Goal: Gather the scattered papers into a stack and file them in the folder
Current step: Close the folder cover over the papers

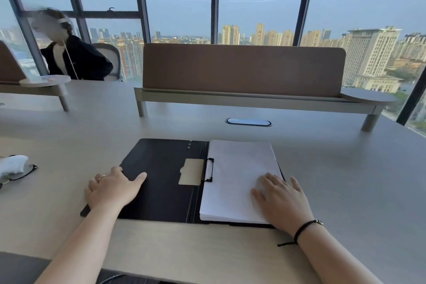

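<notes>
Two hands: both I see flat on the open folder, low in the centre of the frame.
Left hand (pixel 110 188): I see it spread palm-down on the folder's left flap, fingers loosely apart, thumb pointing toward the middle; it grips nothing. A ring sits on one finger.
Right hand (pixel 280 198): I see it open and flat, fingers splayed, pressing on the lower right part of the paper stack; it closes on nothing. A dark cord bracelet (pixel 304 229) circles the wrist.
Folder (pixel 161 168): black, lying open on the table at centre frame, spine running roughly toward the top of the frame.
Paper stack (pixel 237 173): white sheets squared together on the folder's right half, its left edge under the black clip (pixel 208 169) near the spine.
Tan pocket (pixel 191 172): on the left flap, just beside the clip.
Table (pixel 345 180): pale wood, carrying the folder.
Left edge of frame: I see a white cloth (pixel 12 165) lying over a pair of glasses.
Upper left of frame: another person (pixel 73 57) sits by the window.
</notes>
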Demonstrator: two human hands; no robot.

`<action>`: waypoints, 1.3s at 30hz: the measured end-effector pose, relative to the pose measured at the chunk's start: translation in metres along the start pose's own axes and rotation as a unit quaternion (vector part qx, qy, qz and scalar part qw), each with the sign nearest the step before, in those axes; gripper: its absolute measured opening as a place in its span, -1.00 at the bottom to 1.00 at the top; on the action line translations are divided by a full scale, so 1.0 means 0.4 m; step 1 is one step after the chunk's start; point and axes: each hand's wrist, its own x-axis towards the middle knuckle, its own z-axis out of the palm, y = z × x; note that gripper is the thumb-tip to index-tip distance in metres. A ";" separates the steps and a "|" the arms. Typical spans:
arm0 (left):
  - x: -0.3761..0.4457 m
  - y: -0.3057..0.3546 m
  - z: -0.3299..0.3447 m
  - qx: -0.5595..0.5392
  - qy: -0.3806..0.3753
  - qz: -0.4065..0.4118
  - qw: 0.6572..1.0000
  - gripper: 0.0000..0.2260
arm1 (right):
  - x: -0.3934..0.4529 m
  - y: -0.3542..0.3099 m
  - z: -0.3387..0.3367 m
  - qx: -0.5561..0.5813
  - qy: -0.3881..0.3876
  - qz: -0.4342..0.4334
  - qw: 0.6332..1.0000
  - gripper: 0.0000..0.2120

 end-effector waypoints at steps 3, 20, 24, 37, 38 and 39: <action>-0.004 -0.001 -0.004 0.002 0.017 0.001 1.000 -0.24 | -0.019 -0.027 0.012 0.013 0.006 -0.036 0.999 -0.26; -0.024 0.115 -0.096 0.067 0.118 0.070 0.988 -0.41 | -0.045 -0.052 -0.015 0.048 -0.033 -0.073 0.996 -0.55; -0.095 0.255 -0.229 0.147 0.177 0.153 0.961 -0.50 | -0.052 -0.055 -0.028 0.045 -0.037 -0.070 0.996 -0.53; -0.592 0.538 -0.194 0.075 -0.007 0.500 0.863 -0.42 | -0.085 -0.015 -0.046 0.182 -0.023 0.032 0.983 -0.57; -0.561 0.526 -0.172 0.053 -0.028 0.492 0.869 -0.45 | -0.082 0.008 -0.033 0.257 0.012 0.060 0.965 -0.78; -0.517 0.510 -0.148 0.043 -0.049 0.475 0.877 -0.50 | -0.080 0.027 -0.030 0.318 0.046 0.096 0.942 -0.85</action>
